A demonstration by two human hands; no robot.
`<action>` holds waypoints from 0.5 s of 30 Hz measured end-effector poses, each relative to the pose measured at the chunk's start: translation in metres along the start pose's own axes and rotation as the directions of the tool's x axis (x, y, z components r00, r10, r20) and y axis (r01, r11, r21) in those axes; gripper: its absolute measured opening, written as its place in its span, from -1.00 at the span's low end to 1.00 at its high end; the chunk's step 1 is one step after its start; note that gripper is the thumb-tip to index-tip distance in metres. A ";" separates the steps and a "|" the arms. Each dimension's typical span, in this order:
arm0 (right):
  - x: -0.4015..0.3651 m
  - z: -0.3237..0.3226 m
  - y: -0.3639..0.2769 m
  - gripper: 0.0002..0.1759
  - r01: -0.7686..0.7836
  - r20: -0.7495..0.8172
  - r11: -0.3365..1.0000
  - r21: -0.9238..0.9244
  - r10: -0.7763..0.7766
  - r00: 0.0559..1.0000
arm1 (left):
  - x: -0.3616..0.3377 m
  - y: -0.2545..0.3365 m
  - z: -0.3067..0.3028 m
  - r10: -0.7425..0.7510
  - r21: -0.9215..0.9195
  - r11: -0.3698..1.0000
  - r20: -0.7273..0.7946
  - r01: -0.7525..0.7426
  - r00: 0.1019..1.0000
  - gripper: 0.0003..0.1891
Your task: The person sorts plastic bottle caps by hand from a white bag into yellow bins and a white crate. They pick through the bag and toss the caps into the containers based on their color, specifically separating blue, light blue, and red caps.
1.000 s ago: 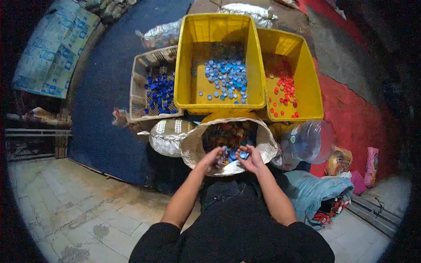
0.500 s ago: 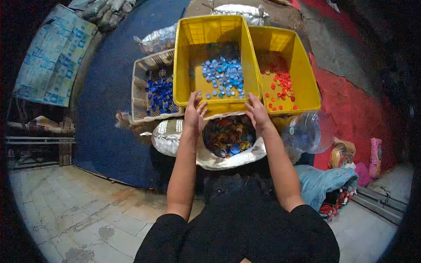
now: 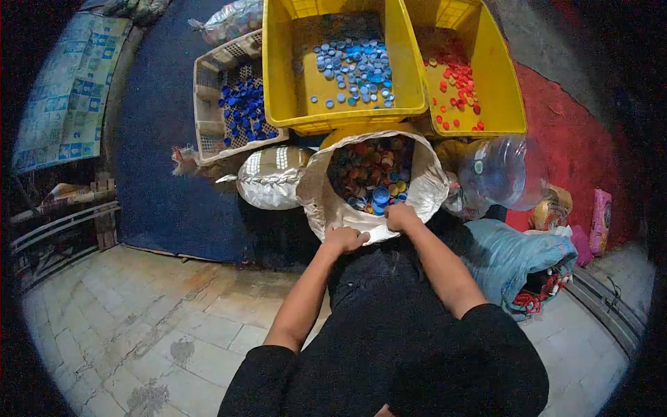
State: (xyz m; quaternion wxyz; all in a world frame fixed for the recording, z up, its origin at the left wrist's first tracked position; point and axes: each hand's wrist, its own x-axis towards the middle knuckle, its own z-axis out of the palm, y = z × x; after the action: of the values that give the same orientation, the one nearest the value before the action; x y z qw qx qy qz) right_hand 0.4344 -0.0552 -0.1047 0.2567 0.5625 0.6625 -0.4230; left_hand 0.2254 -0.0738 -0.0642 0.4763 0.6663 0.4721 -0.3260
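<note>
A white sack (image 3: pixel 428 182) stands with its mouth wide open, full of mixed bottle caps (image 3: pixel 368 172). My left hand (image 3: pixel 344 240) is closed on the sack's near rim, left of centre. Closed on the same rim a little to the right is my right hand (image 3: pixel 401 217). Beyond the sack, a large yellow bin (image 3: pixel 275 76) holds light blue caps (image 3: pixel 354 66). To its right, another yellow bin (image 3: pixel 511 104) holds red caps (image 3: pixel 458 83). On the left, a white crate (image 3: pixel 208 142) contains dark blue caps (image 3: pixel 243 104).
A tied silvery sack (image 3: pixel 272 187) lies left of the open sack. On the right are a clear plastic jug (image 3: pixel 504 170), a teal bag (image 3: pixel 511 257) with red material inside, and a pink package (image 3: pixel 601 222). A clear bag (image 3: pixel 233 21) lies behind the crate.
Both hands have come from the sack's far rim to its near rim and closed on it. The sack's mouth looks wider and rounder. The bins now appear higher in view.
</note>
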 end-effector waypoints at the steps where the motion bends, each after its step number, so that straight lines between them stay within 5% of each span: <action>1: 0.002 -0.002 -0.003 -0.63 -0.009 0.035 0.998 -0.070 0.011 0.999 | 0.000 0.001 0.001 -0.025 0.005 1.000 0.039 0.025 0.999 -0.27; 4: -0.001 -0.029 -0.010 -0.62 -0.028 0.177 0.999 -0.044 0.035 0.984 | -0.014 0.012 -0.012 -0.062 -0.005 0.998 0.092 0.063 0.994 -0.23; 6: 0.012 -0.026 -0.010 -0.61 -0.050 0.107 0.999 -0.005 0.050 0.993 | -0.021 0.020 -0.022 -0.072 -0.022 0.997 0.104 0.074 0.992 -0.22; 8: 0.025 -0.017 -0.008 -0.52 0.009 -0.201 0.996 0.091 0.009 0.980 | -0.022 0.020 -0.023 -0.092 0.003 0.996 0.111 0.092 0.990 -0.23; 15: 0.019 0.009 -0.020 -0.54 0.046 -0.565 0.984 -0.171 -0.136 0.814 | -0.027 0.026 -0.027 -0.127 0.022 0.992 0.151 0.125 0.980 -0.34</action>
State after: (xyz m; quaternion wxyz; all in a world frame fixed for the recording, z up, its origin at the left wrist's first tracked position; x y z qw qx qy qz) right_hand 0.4093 -0.0527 -0.1195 0.0659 0.6104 0.7650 -0.1946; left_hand 0.2399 -0.0598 -0.0229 0.4851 0.6113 0.4735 -0.4084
